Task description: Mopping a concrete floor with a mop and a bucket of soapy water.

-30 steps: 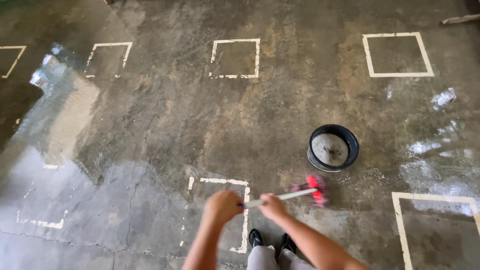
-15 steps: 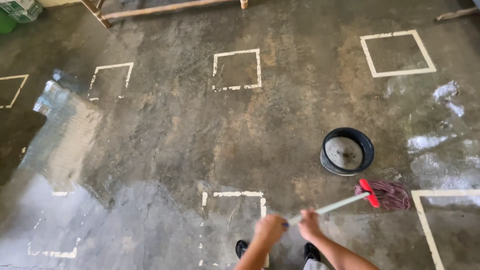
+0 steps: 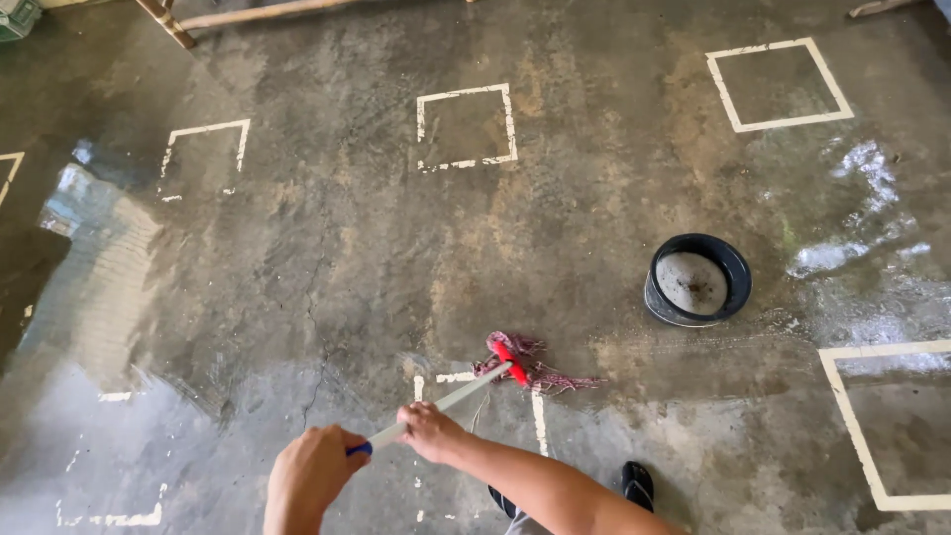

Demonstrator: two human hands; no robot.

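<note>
A mop with a pale handle (image 3: 451, 399) and a red clamp holds a reddish string head (image 3: 530, 367) flat on the wet concrete floor. My left hand (image 3: 312, 474) is closed around the handle's blue end at the bottom of the view. My right hand (image 3: 428, 432) grips the handle a little further up, closer to the mop head. The mop head lies on a painted white line, left of a black bucket (image 3: 696, 280).
White painted squares (image 3: 466, 127) mark the floor in rows. Wet, shiny patches lie at the left (image 3: 89, 297) and right (image 3: 842, 248). My feet in dark sandals (image 3: 636, 482) stand at the bottom. A wooden frame leg (image 3: 168, 20) is at the top left.
The mop head has swept left, from beside the bucket to the floor in front of me. Both hands moved left with the handle, and the camera view shifted.
</note>
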